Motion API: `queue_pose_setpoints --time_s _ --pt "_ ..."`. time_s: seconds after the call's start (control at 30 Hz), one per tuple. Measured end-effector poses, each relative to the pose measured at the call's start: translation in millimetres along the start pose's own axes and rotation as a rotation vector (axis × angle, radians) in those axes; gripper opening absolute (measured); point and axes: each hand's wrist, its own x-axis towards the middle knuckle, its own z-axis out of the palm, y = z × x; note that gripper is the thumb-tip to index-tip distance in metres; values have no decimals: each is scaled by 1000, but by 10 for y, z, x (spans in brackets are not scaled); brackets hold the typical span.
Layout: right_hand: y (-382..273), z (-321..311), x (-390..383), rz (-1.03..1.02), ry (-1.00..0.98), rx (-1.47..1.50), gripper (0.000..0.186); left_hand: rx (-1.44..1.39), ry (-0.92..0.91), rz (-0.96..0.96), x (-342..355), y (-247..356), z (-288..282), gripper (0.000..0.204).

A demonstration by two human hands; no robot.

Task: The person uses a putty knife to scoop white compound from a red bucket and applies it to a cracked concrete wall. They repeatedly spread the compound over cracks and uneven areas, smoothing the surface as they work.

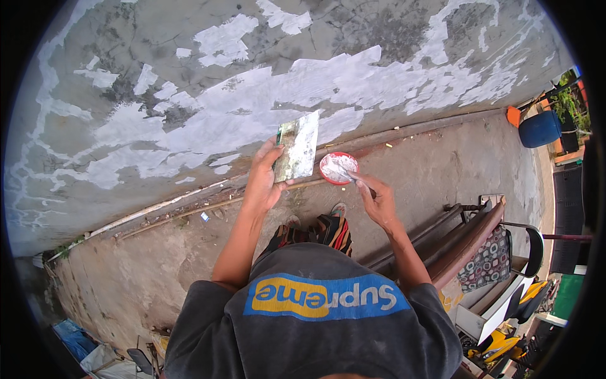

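My left hand (262, 177) grips a flat rectangular board (297, 150) by its left and lower edges, thumb across its face. White paste smears the board, thickest on its right side. My right hand (380, 202) is closed round the handle of a small scraper (348, 172), probably a putty knife. Its blade dips into a round red-rimmed tub (333, 182) of white paste (331, 168); the paste hides the blade's tip. The tub is in front of my feet, close to the wall's base. Ahead rises a grey wall (158, 38) with uneven white patches of paste.
A ledge (189, 213) runs along the wall's foot. To my right are a long brown bench (464, 243) and a chair with a patterned seat (489, 259). A blue barrel (540, 129) stands far right, near yellow motorbikes (502, 344). Blue sheeting (74, 338) lies lower left.
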Motion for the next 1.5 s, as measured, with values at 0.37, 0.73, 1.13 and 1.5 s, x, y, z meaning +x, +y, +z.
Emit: queue_pose_setpoints --time_s 0.37,0.73,1.13,1.5 --pt "-339 -107 324 293 -291 772 40 -6 -106 -141 -50 -164 88 46" --pt "20 -20 18 486 -537 478 37 0 -154 -111 -127 -227 -191 47" --pt "-349 -661 224 76 -160 -328 17 735 -206 -12 46 -87 -250 42" --pt "25 -331 230 237 -228 78 15 698 -207 -139 90 -157 -244 45"
